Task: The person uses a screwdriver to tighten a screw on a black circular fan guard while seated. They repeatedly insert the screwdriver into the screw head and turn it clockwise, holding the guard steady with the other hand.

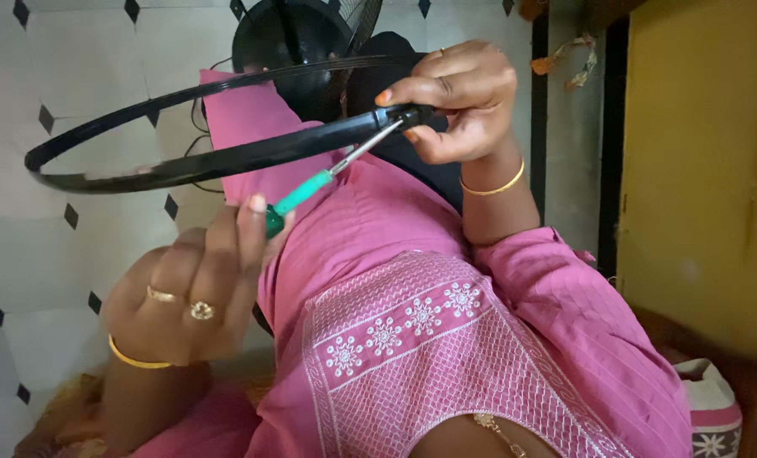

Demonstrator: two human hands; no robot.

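My left hand [183, 297] grips the green handle of a screwdriver [311, 185], whose metal shaft points up and right. Its tip meets the clamp end of a black plastic ring [183, 165], a thin round fan-guard rim. My right hand [467, 97] pinches that end of the ring between fingers and thumb, right at the screwdriver tip. The ring stretches out to the left above my lap. Both wrists carry gold bangles, and my left hand wears rings.
A black fan body [294, 38] with its grille lies on the floor beyond the ring. My pink embroidered dress [412, 339] fills the lower middle. White floor tiles with black diamonds [73, 246] lie to the left, a yellow wall [701, 170] to the right, and a patterned cloth bag [713, 407] at bottom right.
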